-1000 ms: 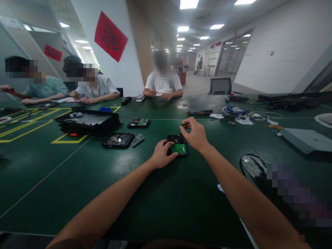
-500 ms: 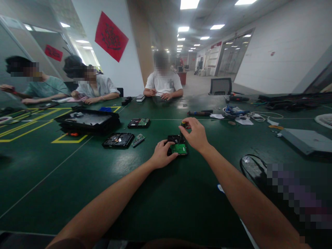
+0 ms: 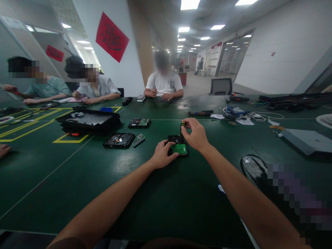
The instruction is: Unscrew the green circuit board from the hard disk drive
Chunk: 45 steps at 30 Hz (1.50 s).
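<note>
Hard drive (image 3: 176,139), black, with green circuit board (image 3: 179,149): flat on the dark green surface (image 3: 129,200), beside the left hand (image 3: 163,154), its fingers bent over the drive's left side, holding it. Right hand (image 3: 195,134): fingers pinched narrow on a screwdriver (image 3: 183,125), shaft down toward the drive. Farther left: loose circuit board (image 3: 139,139), two other drives (image 3: 118,139), black tray (image 3: 114,121).

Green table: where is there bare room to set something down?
Bare: between the yellow tape and left forearm; between the right hand and grey metal case. Crowded: around the hard drive, under the left hand; among the cables.
</note>
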### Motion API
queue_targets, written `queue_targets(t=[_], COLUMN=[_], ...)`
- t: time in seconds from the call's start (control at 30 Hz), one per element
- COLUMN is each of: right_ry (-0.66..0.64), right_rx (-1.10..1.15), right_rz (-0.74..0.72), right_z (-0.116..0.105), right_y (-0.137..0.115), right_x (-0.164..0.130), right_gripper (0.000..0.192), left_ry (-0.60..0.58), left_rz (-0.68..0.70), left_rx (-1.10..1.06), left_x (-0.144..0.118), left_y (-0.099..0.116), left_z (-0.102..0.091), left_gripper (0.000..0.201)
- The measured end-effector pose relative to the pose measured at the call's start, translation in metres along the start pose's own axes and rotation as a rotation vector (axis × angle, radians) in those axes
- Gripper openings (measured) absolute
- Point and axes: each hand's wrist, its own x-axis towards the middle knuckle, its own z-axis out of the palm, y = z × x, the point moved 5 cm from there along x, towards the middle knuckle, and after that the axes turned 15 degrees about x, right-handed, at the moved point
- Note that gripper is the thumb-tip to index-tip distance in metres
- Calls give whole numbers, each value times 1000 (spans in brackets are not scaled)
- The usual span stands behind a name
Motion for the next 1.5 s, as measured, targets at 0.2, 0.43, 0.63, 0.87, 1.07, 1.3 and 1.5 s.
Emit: queue_targets(t=[0.2, 0.43, 0.63, 0.87, 1.07, 1.3, 1.5], right_ry=[22, -29, 15, -21, -10, -37, -3], right_rx=[17, -35, 6, -40, -1, -35, 5], right_rz=[41, -28, 52, -22, 65, -23, 27], right_z=[-1, -1, -1, -1, 0, 0, -1], right_y=[4, -6, 3, -5, 4, -3, 3], right_x=[0, 1, 0, 0, 0, 1, 1], right_gripper=[19, 22, 19, 18, 22, 19, 16], left_ry=[-3, -13, -23, -7, 2, 12, 3], left_rz=[1, 1, -5, 2, 3, 3, 5], left_rx=[10, 17, 15, 13, 1, 11, 8], left_x=[1, 0, 0, 0, -1, -1, -1], left_y=[-2, -1, 0, 0, 1, 1, 2], left_z=[4, 2, 0, 1, 0, -1, -2], left_gripper=[63, 64, 64, 62, 61, 60, 61])
